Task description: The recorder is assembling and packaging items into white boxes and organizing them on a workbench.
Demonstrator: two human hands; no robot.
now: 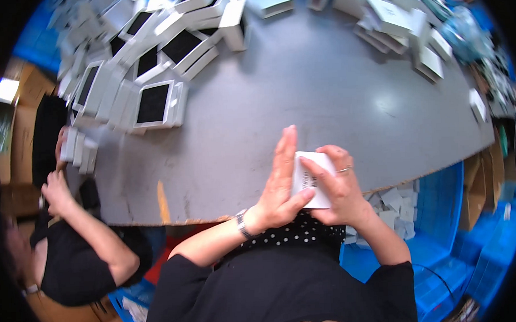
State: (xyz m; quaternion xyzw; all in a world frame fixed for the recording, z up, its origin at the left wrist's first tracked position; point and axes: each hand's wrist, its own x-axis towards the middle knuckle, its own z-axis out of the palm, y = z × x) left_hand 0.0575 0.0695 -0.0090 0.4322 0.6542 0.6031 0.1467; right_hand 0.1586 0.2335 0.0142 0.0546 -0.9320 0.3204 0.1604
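Observation:
A small white carton (307, 177) with dark print is held between my two hands, just above the table's near edge. My left hand (279, 189) lies along the carton's left side, its fingers stretched out together and its thumb across the lower face. From the right, my right hand (341, 186) grips the carton, with the fingers bent over its front and a ring on one finger. Parts of the carton's face are covered by the fingers.
White box trays with black insides (153, 105) are heaped at the left of the grey table (256, 109). More white boxes (390, 18) lie at the far right. A person's hand (57, 193) is near stacked cartons at the left. A blue crate (438, 210) holding white pieces stands below the right edge.

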